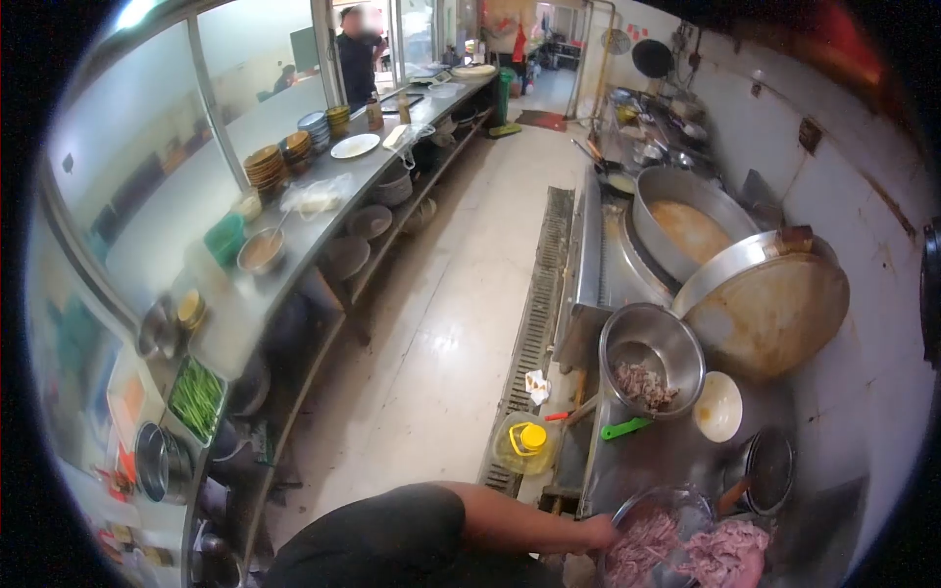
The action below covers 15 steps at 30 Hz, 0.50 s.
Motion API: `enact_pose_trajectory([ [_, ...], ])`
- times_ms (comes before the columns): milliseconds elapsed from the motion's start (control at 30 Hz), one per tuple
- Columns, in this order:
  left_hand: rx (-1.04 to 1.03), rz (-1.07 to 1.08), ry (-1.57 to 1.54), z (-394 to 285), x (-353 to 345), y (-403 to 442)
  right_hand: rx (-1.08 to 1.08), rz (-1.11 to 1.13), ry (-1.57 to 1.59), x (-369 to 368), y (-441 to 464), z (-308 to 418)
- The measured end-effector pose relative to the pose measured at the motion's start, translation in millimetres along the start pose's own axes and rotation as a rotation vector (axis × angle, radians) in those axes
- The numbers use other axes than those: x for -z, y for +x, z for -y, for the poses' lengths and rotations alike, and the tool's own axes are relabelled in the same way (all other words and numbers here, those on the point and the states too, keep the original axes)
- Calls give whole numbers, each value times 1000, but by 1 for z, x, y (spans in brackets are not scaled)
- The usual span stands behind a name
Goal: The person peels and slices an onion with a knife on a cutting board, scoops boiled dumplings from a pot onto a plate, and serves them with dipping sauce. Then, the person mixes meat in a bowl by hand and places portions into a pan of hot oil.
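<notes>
From the bottom edge my left arm in a dark short sleeve reaches to the right. My left hand (pixel 596 535) is at the left rim of a metal bowl (pixel 691 498), closed against it, with its fingers partly hidden. Pale pink raw meat (pixel 725 551) in strips or slices fills the bowl, which the frame's lower edge cuts off. My right hand does not show. Behind this bowl stands a deeper steel pot (pixel 674 328) with some dark meat pieces (pixel 642 384) in it. A green-handled tool (pixel 625 428) lies beside that pot.
A cream bowl (pixel 718 406) and a dark pot (pixel 769 470) stand right. A wide pot of brown liquid (pixel 686 230) and a leaning large lid (pixel 774 309) are behind. A yellow-capped jug (pixel 524 443) stands low left of the counter. Green vegetables (pixel 198 397) fill a tray; a person (pixel 358 59) stands far off.
</notes>
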<state>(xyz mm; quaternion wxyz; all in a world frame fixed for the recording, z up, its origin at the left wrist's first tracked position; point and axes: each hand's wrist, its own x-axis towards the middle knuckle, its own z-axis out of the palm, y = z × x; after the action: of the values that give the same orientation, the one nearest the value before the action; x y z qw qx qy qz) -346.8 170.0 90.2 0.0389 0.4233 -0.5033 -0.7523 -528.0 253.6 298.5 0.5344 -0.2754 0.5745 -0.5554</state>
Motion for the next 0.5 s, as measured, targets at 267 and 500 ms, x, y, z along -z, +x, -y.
enact_pose_trajectory([
  [267, 43, -57, -67, -24, 8, -41, 13, 8, 357, -33, -11, 68],
  [500, 155, 43, -394, -54, 11, -59, 16, -112, 384, -1, -3, 42],
])
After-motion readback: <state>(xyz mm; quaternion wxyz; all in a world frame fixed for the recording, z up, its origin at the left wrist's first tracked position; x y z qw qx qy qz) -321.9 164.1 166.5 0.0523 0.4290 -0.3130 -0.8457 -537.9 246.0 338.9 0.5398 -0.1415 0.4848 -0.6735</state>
